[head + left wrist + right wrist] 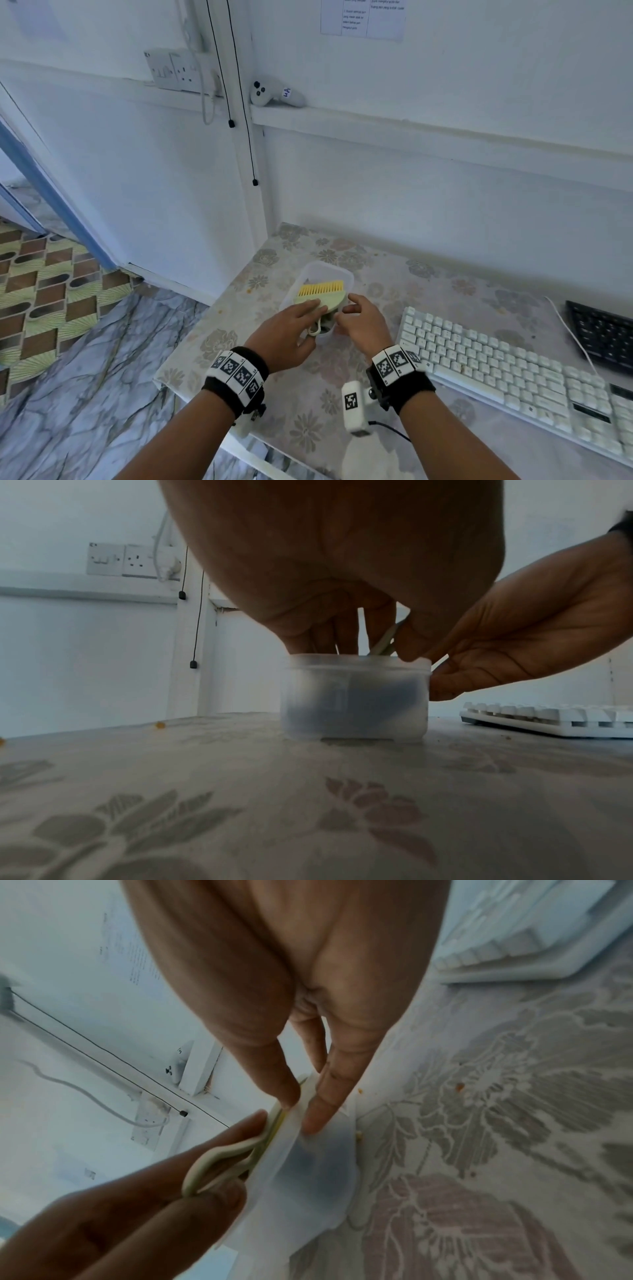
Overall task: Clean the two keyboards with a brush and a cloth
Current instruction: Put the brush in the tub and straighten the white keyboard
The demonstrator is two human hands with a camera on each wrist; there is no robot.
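A green brush (325,297) with yellow bristles lies across the top of a translucent plastic container (330,270) at the table's left end. My left hand (301,317) lies over the brush, and its fingers grip the handle and its cream loop (219,1158). My right hand (354,318) pinches the container's right rim (308,1172), thumb inside and a finger outside. Something dark shows through the container's wall (352,696); I cannot tell what it is. Right of my hands lies a white keyboard (496,370), and a black keyboard (603,332) sits at the far right.
The flowered table (308,428) ends just left of the container, with floor below. A white wall rises close behind. Wall sockets (178,70) and a white controller (274,94) on a ledge are up above. A white cable (568,329) runs between the keyboards.
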